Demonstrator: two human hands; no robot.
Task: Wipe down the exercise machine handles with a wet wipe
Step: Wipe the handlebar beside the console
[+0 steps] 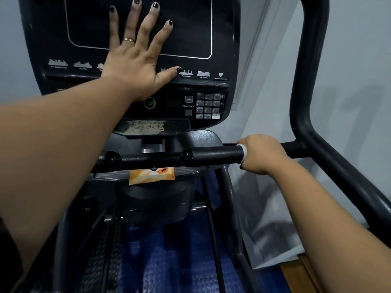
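Note:
My left hand (135,58) lies flat on the machine's dark console (190,39), fingers spread and straight. My right hand (263,154) is wrapped round the black horizontal handle (215,155) right of centre. A white wet wipe (244,153) peeks out from under its fingers, pressed against the bar. The handle runs on to the right into a tall curved black side bar (313,81).
An orange pack of wipes (152,175) rests on a ledge below the handle. A keypad (208,105) with resistance buttons sits at the console's lower right. A pale wall stands to the right, a blue floor mat (179,261) lies below, and wooden flooring (300,273) shows at the lower right.

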